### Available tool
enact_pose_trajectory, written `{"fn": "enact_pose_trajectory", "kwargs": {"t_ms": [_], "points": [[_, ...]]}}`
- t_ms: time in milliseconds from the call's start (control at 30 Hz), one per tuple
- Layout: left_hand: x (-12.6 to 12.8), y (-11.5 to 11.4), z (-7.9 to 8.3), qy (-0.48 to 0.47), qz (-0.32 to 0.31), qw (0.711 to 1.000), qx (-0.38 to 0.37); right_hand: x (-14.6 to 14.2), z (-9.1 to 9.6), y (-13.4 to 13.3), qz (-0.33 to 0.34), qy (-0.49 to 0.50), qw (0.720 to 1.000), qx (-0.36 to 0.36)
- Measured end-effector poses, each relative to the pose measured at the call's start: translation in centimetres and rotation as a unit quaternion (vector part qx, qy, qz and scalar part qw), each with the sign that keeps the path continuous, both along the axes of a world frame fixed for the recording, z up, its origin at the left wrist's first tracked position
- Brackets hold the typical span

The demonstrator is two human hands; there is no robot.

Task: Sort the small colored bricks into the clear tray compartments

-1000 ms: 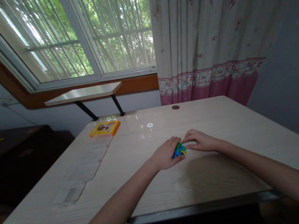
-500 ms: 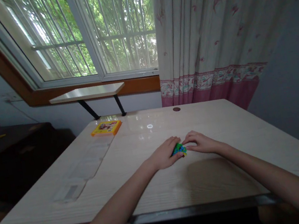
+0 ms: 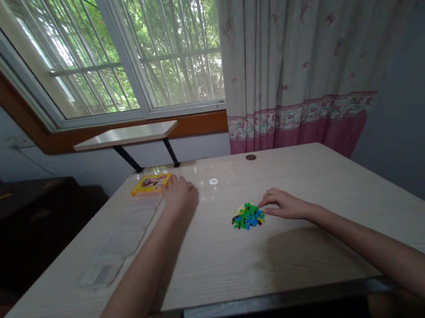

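Observation:
A small heap of building bricks (image 3: 247,216), green, blue, yellow and dark, lies on the table. My right hand (image 3: 284,204) rests at its right edge, with the thumb and fingertips apart and nothing visible between them. Farther left, my left hand (image 3: 178,193) hovers by the right end of a flat yellow box (image 3: 148,185) with a printed picture. Its fingers are stretched toward the box corner; whether they touch it I cannot tell.
Clear plastic trays (image 3: 127,233) lie along the left of the pale table (image 3: 222,266). Behind the box, a small raised shelf (image 3: 127,136) stands on black legs. A round brown cable-hole cover (image 3: 251,157) sits near the back edge, below the curtain (image 3: 285,60).
My left hand has left the bricks and moved up and left to the yellow box, uncovering the heap. My right hand has stayed nearly still.

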State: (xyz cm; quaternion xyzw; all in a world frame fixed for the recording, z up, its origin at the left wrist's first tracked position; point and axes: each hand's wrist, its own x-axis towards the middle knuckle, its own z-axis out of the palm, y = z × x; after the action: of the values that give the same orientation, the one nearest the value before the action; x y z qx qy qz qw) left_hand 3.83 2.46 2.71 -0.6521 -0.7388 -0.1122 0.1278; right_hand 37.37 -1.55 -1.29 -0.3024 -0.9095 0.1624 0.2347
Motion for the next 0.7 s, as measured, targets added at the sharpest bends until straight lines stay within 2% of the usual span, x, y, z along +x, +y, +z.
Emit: {"fn": "enact_pose_trajectory", "kwargs": {"t_ms": [100,200,300,433,533,700], "points": [[-3.1,1.8,-0.7,0.027,0.108,0.994,0.013,0.0,0.0,0.1,0.004,0.007,1.0,0.0],[-4.7,3.3,-1.6,0.003,0.146,0.989,-0.031,0.0,0.0,0.1,0.004,0.016,1.0,-0.001],[-5.0,4.0,-2.3,-0.02,0.129,0.991,-0.038,0.0,0.0,0.1,0.001,0.02,1.0,-0.005],[-4.1,3.7,-2.8,-0.021,0.093,0.995,-0.007,-0.1,-0.1,0.1,-0.004,0.022,1.0,-0.008],[-2.6,3.4,-3.0,-0.018,0.065,0.998,-0.001,-0.1,0.0,0.1,-0.004,0.024,1.0,-0.006],[1.0,3.2,-2.8,-0.018,0.01,0.999,-0.035,-0.1,0.3,0.0,-0.004,0.019,1.0,-0.007]]}}
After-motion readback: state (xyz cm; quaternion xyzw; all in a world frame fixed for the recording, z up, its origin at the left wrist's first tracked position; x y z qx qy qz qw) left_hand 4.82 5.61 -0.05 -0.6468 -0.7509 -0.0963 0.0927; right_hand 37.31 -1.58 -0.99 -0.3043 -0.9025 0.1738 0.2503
